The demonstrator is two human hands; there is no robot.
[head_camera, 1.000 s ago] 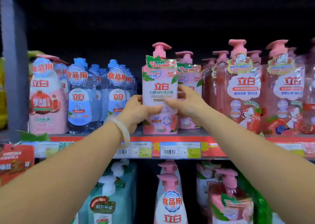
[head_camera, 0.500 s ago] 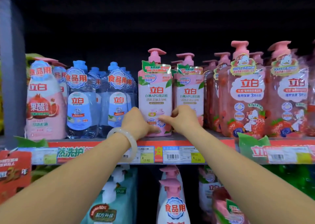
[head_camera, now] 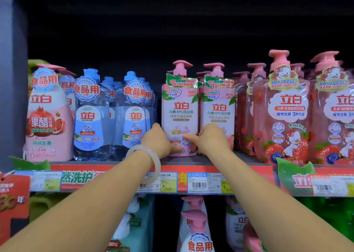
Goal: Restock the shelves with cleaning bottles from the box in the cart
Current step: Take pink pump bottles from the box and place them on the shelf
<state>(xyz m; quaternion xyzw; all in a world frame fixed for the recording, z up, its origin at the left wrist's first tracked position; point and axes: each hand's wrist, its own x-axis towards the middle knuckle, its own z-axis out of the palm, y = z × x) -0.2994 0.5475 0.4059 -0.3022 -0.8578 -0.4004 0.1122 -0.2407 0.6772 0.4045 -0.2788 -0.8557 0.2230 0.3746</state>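
A pink pump bottle with a white peach label (head_camera: 179, 108) stands upright on the shelf (head_camera: 201, 162), beside a matching bottle (head_camera: 218, 106) on its right. My left hand (head_camera: 158, 141), with a pale bangle on the wrist, grips its lower left side. My right hand (head_camera: 209, 138) presses fingers against its lower right side, in front of the second bottle's base. The box and the cart are out of view.
Clear blue-capped bottles (head_camera: 92, 115) stand to the left, a pomegranate-label bottle (head_camera: 47, 117) further left. Red strawberry pump bottles (head_camera: 281, 108) fill the right. Price tags (head_camera: 199, 182) line the shelf edge. More bottles (head_camera: 195, 226) sit on the shelf below.
The pink bottle went from being held up at the shelf front to standing deeper on the shelf, next to its twin. Both hands slid down to its base.
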